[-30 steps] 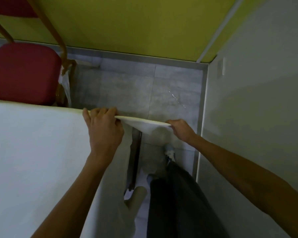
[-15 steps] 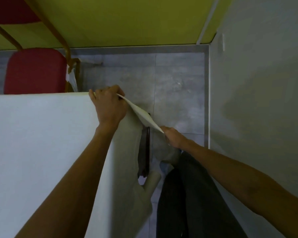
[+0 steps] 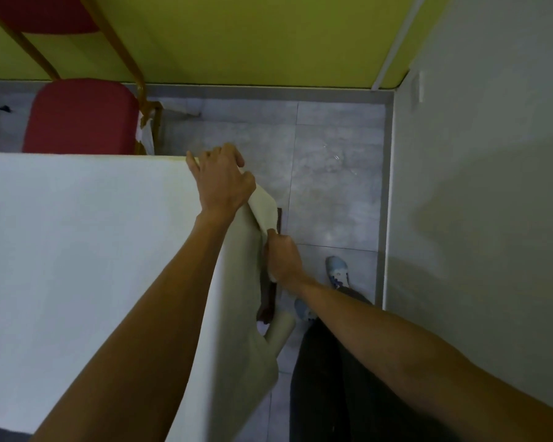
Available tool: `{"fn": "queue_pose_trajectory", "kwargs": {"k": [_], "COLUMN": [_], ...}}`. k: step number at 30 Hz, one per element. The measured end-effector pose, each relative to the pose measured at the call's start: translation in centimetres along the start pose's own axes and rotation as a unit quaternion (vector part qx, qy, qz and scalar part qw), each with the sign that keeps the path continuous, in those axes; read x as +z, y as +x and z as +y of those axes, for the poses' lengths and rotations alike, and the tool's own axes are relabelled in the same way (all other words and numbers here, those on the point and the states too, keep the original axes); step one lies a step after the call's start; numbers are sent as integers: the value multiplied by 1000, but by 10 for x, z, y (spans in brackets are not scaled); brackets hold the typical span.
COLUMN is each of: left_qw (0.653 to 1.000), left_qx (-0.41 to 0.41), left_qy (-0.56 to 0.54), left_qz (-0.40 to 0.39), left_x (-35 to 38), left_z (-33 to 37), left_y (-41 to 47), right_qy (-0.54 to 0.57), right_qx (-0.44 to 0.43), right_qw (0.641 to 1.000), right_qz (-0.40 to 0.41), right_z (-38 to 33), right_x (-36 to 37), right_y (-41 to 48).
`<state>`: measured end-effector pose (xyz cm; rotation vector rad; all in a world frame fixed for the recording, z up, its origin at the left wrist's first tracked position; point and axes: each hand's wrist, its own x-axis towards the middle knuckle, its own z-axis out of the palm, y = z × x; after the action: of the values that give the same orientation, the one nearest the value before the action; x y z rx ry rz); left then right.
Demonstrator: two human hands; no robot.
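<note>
L hand (image 3: 222, 180) sits on the far right corner of the white cloth (image 3: 77, 234), fingers curled over the far edge, gripping it. R hand (image 3: 283, 258) is lower, just beside the hanging side, fingers closed tight, pinching a fold of the same cloth that runs up to L hand. Cloth covers a flat top at left & drapes down its right side toward the floor (image 3: 332, 193). Dark wood piece (image 3: 280, 220) shows behind the fold. Red chair (image 3: 80, 118) is beyond the far edge; pale shoe (image 3: 337, 271) is near R hand.
</note>
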<state>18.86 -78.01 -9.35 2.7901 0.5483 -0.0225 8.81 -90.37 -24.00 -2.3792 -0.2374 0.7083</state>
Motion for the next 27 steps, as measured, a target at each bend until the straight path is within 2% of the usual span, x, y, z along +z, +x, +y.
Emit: {"fn": "queue_pose_trajectory", "kwargs": {"k": [3, 10, 13, 16, 19, 21, 23, 25, 27], "left_qw": [1000, 1000, 996, 992, 994, 995, 995, 996, 996], "left_qx": [6, 20, 25, -47, -61, -64, -68, -64, -65], "left_qy": [-12, 10, 88, 108, 78, 70, 66, 57, 43], "left_qz": [7, -8, -25, -39, -41, -41, -38, -39, -39], "left_x": [0, -2, -6, -9, -6, -4, -5, -5, -5], "left_z": [1, 0, -2, -5, -4, -3, -2, -1, 0], "left_y": [-1, -3, -9, -19, -21, -19, -20, -20, -20], "right_qy": [-44, -41, -53, 31, 168, 270, 314, 405, 491], "right_qx": [-16, -46, -50, -6, 98, 216, 281, 225, 149], "right_qw": [999, 996, 993, 990, 966, 932, 906, 880, 855], "right_qz": [-24, -63, -92, -140, -168, -108, 33, 105, 75], "right_z": [-12, -39, -37, -32, -33, -36, -46, -70, -95], "right_x": [5, 14, 15, 20, 2, -21, -47, -71, -86], "right_y": [-14, -12, -9, -3, -3, 8, 28, 48, 70]}}
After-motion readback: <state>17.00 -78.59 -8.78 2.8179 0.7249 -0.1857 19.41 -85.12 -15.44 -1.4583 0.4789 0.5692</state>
